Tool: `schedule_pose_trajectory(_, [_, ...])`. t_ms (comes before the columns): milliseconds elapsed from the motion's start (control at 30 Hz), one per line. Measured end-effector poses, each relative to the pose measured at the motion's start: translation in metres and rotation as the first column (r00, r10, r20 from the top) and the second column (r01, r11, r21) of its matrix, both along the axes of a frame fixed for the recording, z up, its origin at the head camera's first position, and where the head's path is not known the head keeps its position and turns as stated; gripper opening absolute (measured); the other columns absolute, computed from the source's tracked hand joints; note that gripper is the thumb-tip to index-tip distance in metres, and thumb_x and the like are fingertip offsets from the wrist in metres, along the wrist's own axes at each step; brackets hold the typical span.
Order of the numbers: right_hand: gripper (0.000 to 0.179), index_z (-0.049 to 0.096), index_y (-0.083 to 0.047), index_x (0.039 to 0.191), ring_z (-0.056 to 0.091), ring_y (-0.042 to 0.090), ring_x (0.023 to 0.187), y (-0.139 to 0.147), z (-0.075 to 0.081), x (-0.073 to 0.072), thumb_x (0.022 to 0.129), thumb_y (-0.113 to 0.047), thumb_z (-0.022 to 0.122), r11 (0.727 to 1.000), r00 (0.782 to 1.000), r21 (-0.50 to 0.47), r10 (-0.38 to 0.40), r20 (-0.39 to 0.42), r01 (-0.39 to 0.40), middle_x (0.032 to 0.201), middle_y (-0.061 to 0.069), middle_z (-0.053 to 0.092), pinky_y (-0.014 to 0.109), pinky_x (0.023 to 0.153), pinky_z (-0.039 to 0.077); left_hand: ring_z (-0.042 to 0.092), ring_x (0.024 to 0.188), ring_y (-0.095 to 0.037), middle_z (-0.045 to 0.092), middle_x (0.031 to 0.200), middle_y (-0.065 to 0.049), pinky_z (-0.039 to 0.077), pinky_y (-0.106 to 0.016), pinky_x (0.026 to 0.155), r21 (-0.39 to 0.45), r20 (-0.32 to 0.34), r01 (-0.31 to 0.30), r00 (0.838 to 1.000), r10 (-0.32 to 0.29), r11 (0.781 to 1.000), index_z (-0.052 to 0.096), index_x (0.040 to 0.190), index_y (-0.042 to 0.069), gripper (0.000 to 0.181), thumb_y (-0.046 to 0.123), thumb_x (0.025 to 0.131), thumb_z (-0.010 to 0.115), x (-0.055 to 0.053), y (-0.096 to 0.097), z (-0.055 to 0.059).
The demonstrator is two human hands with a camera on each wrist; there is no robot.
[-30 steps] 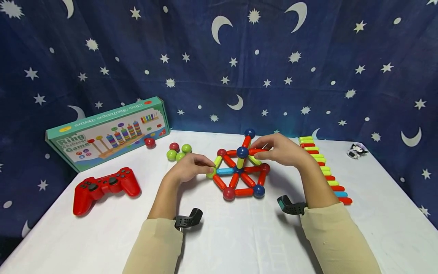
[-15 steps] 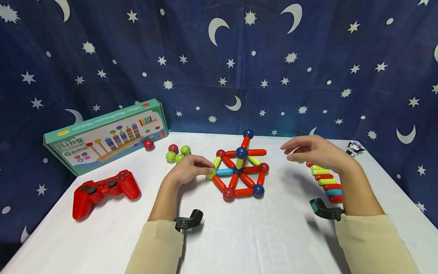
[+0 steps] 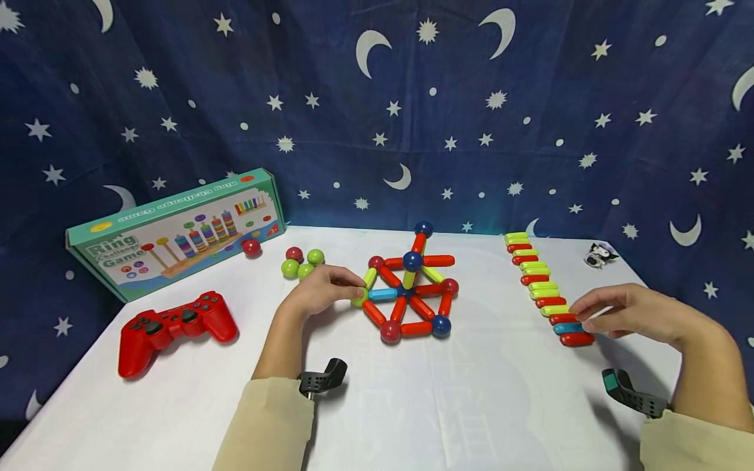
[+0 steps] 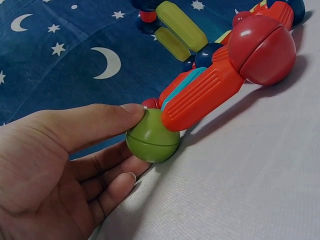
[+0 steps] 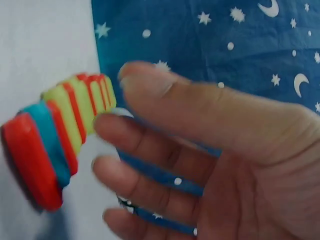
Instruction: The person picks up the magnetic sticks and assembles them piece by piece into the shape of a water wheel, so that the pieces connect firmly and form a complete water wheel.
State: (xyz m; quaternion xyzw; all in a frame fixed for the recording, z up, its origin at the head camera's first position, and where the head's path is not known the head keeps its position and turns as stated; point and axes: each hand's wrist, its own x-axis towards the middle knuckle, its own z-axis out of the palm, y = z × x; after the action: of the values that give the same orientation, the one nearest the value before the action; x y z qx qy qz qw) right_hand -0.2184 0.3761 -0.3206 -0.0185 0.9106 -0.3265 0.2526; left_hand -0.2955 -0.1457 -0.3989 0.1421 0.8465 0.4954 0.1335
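Observation:
My left hand [image 3: 321,291] pinches the green ball [image 4: 154,142] at the left corner of a magnetic ball-and-rod structure. That structure [image 3: 417,329] is a flat wheel of red, yellow and blue rods joined by balls, with upright rods topped by dark blue balls [image 3: 413,261]. A red rod [image 3: 438,260] juts out to the right near the top. Over at the right, my right hand [image 3: 648,314] holds nothing, its fingers apart and reaching toward the near end of a row of loose rods. A blue rod [image 5: 50,142] and a red rod [image 5: 34,162] lie closest to it.
Several loose green and red balls [image 3: 289,268] sit beyond my left hand. A red game controller [image 3: 177,327] lies at the left, in front of a Ring Challenge Game box [image 3: 188,229]. A small black-and-white figure [image 3: 601,255] is at the back right.
My right hand has let go of the red rod on the structure and moved right and nearer, to the rod row. My left hand stays on the green ball.

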Motion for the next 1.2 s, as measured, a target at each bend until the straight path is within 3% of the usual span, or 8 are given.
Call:
schedule_pose_trajectory(133, [0.04,0.066,0.004,0.129,0.061,0.019,0.102,0.007,-0.005,0.002,0.095,-0.017,0.072,0.997,0.999,0.067,-0.027,0.037,0.024,0.127,0.016,0.068,0.042,0.083,0.058,0.061,0.102,-0.022,0.076,0.107,-0.003,0.047,-0.038,0.095,-0.001,0.003,-0.005,1.0,0.005,1.0,0.08,0.11,0.014,0.019,0.022,0.092,0.076,0.0,0.0,-0.001])
schedule_pose_trajectory(267, [0.034,0.07,0.002,0.123,0.056,0.02,0.1,0.008,-0.013,0.004,0.094,-0.016,0.072,0.993,0.999,0.113,-0.023,0.026,0.02,0.123,0.014,0.068,0.039,0.077,0.053,0.061,0.102,-0.022,0.076,0.107,-0.003,0.047,-0.037,0.095,0.009,0.004,-0.007,1.0,0.007,1.0,0.08,0.109,0.014,0.019,0.021,0.092,0.077,0.0,0.0,-0.001])
schedule_pose_trajectory(500, [0.026,0.073,0.001,0.114,0.053,0.021,0.088,0.002,-0.021,0.008,0.091,-0.013,0.073,0.991,0.998,0.126,-0.058,0.039,0.053,0.1,0.001,0.066,0.034,0.068,0.047,0.062,0.102,-0.021,0.076,0.108,-0.003,0.047,-0.039,0.098,0.019,0.005,-0.004,1.0,0.004,1.0,0.08,0.109,0.013,0.019,0.02,0.092,0.077,0.001,0.001,-0.002])
schedule_pose_trajectory(767, [0.014,0.067,-0.006,0.093,0.052,0.02,0.078,-0.017,-0.027,0.011,0.086,-0.013,0.077,0.985,0.998,0.164,-0.056,-0.001,0.056,0.08,0.0,0.058,0.031,0.062,0.04,0.062,0.102,-0.021,0.076,0.107,-0.003,0.047,-0.04,0.097,0.023,0.005,-0.01,1.0,0.01,1.0,0.08,0.109,0.013,0.019,0.02,0.092,0.077,0.001,0.001,-0.002])
schedule_pose_trajectory(1100, [0.021,0.067,-0.007,0.095,0.052,0.02,0.079,-0.038,-0.028,0.012,0.08,-0.013,0.081,0.971,0.998,0.237,-0.037,0.055,0.023,0.084,0.002,0.057,0.032,0.064,0.041,0.062,0.101,-0.02,0.076,0.106,-0.003,0.047,-0.038,0.096,0.026,-0.004,-0.006,1.0,0.006,1.0,0.08,0.109,0.011,0.02,0.02,0.092,0.077,-0.001,0.001,-0.003])
schedule_pose_trajectory(1200, [0.021,0.068,-0.007,0.099,0.052,0.02,0.077,-0.044,-0.024,0.011,0.082,-0.012,0.078,0.978,0.997,0.21,-0.02,0.071,0.004,0.082,0.003,0.057,0.031,0.064,0.041,0.062,0.101,-0.02,0.076,0.106,-0.003,0.047,-0.037,0.096,0.026,-0.007,-0.003,1.0,0.004,1.0,0.08,0.109,0.012,0.02,0.02,0.091,0.077,0.0,0.001,-0.003])
